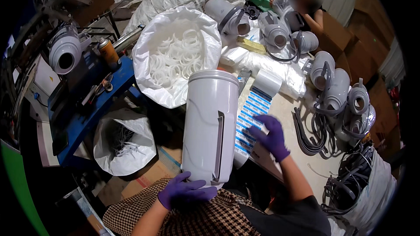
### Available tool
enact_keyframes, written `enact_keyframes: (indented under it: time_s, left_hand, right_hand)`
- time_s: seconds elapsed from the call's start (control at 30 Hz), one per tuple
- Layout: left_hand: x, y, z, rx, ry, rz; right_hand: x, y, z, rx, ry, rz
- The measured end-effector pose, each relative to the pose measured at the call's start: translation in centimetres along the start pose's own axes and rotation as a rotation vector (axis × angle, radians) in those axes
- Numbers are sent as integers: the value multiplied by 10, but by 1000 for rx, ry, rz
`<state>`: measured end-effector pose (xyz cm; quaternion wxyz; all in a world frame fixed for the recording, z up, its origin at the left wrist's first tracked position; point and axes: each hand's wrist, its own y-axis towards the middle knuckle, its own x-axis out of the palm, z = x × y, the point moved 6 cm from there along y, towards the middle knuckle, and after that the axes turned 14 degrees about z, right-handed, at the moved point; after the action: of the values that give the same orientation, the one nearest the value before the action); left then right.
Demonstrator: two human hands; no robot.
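A tall light-grey plastic canister [203,122] stands tilted in front of me, its ribbed open-end rim at the top and a long raised slot frame on its right side. My left hand [187,192], in a purple glove, grips its lower end; some of the fingers are hidden under it. My right hand [271,137], also gloved in purple, is over a strip of blue-and-white labels [250,120] with thumb and fingers apart. Whether a fingertip touches a label, I cannot tell. The strip unrolls from a white roll [267,83] on the table.
A white bag of translucent rings [177,59] stands beyond the canister, and a smaller bag of plastic scraps [124,142] sits lower left. Grey housings [337,89] and dark straps [309,133] lie at right. Another person [313,17] works at the far right.
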<state>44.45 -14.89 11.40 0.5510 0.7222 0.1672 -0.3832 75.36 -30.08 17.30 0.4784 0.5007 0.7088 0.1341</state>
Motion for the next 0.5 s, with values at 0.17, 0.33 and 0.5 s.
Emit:
enact_keyframes:
  time_s: [0.17, 0.33, 0.5]
  left_hand:
    - [15, -13, 4, 15, 44, -49]
    - [51, -78, 7, -60, 48, -112]
    - [57, -81, 9, -101, 16, -135]
  right_hand:
    - [21, -70, -15, 3, -62, -8]
    - [35, -73, -23, -29, -190, 52]
    - [27, -79, -22, -63, -154, 135]
